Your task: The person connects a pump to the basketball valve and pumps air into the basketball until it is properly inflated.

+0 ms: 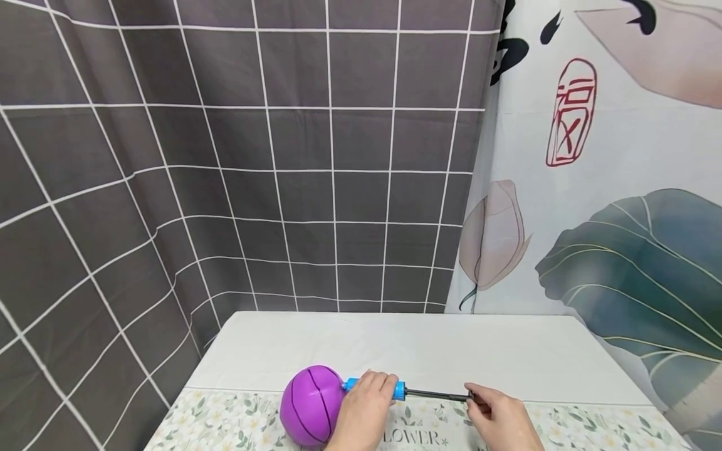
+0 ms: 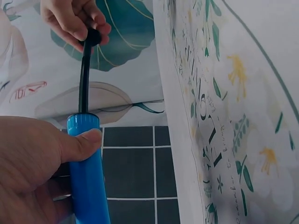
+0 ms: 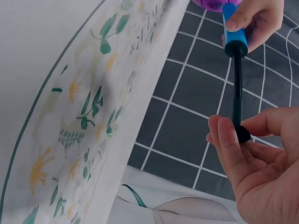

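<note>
A purple ball [image 1: 311, 406] with black seam lines is at the near left of the table, touching the nozzle end of a blue hand pump [image 1: 400, 391]. My left hand [image 1: 366, 410] grips the pump's blue barrel [image 2: 86, 177], its thumb lying along the barrel near the collar. The black rod [image 1: 434, 394] is drawn far out of the barrel. At its end, my right hand [image 1: 499, 416] pinches the black handle [image 3: 243, 134] between thumb and fingers. Part of the barrel is hidden under the left hand.
Under the hands lies a table with a white back part [image 1: 395, 344] and a floral printed cloth [image 1: 225, 413] along the front. A dark grid curtain [image 1: 361, 144] hangs behind and to the left; a white curtain with leaf prints [image 1: 524, 138] hangs to the right.
</note>
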`<control>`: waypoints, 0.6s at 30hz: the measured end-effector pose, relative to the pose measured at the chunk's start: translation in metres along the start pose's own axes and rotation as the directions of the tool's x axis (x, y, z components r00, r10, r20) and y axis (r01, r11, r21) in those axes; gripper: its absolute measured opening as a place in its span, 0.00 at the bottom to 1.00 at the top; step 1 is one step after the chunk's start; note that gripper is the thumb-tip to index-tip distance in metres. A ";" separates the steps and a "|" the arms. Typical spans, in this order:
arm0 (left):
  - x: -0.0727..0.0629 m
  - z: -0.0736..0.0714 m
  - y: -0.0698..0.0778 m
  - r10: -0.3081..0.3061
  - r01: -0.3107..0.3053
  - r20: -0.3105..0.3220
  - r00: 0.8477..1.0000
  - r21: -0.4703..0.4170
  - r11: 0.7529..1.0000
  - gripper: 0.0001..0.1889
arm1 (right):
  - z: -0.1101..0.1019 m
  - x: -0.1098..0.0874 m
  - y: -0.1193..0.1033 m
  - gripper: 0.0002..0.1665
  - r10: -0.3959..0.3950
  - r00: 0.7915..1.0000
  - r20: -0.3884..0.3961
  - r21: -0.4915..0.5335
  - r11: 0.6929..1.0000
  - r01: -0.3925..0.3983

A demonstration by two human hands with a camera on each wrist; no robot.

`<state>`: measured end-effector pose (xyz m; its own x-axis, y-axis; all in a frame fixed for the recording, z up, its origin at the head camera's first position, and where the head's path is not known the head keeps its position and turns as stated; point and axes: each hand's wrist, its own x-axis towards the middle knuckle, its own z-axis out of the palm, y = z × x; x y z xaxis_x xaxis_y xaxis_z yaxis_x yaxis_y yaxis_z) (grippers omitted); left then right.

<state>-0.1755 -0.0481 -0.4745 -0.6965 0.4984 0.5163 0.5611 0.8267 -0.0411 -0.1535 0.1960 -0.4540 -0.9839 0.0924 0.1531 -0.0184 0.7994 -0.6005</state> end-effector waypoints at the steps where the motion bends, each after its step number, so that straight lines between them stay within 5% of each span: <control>1: 0.000 0.000 0.000 0.000 0.000 0.005 1.000 0.003 1.000 0.20 | 0.000 0.000 0.000 0.17 -0.004 1.000 -0.004 -0.005 1.000 0.004; 18: 0.006 -0.002 0.009 0.063 -0.059 -0.032 0.998 0.109 0.992 0.16 | 0.032 0.000 -0.050 0.14 -0.210 0.970 -0.127 -0.055 0.977 0.204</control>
<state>-0.1736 -0.0383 -0.4703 -0.6450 0.5406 0.5401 0.5491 0.8194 -0.1643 -0.1579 0.1368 -0.4492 -0.9275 -0.0028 0.3739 -0.2090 0.8329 -0.5124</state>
